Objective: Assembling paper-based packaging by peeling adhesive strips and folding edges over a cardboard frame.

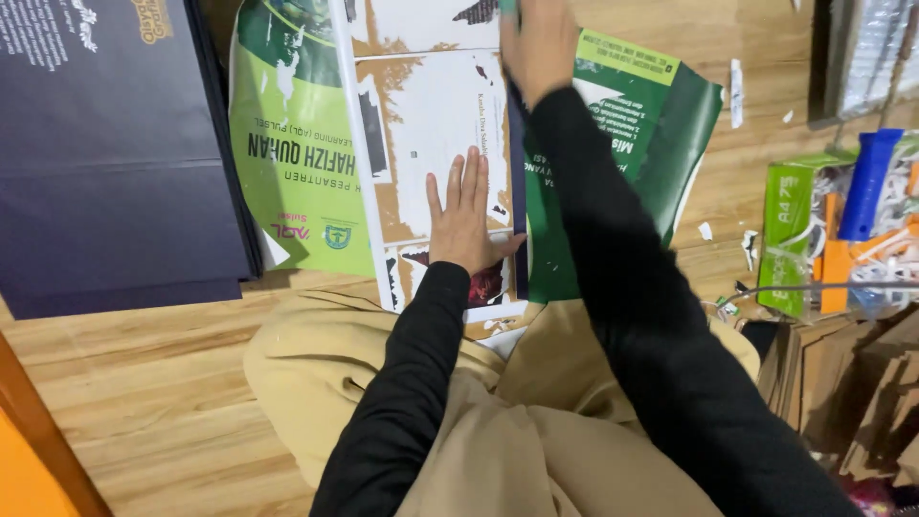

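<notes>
Evidently light and floppy, the white card sheet (431,124) lies pinned under the flat, spread left hand (464,215), while the right hand (538,43) beyond it presses the dark spine strip (518,182), fingers cut off from view, best gripped at its edges.

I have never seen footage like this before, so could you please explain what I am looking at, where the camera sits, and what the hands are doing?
There is one picture, taken by a camera worn on a person's head, looking down at their own arms and lap. They sit on a wooden floor in tan trousers and black sleeves.

The left hand lies flat, fingers spread, on a white sheet with torn brown patches. The right hand reaches further away, to the top of a dark strip beside that sheet; its grip is partly out of view.

Underneath lies a green printed poster. To the left is a stack of dark boards; to the right, a green packet and a blue-handled tool.
</notes>
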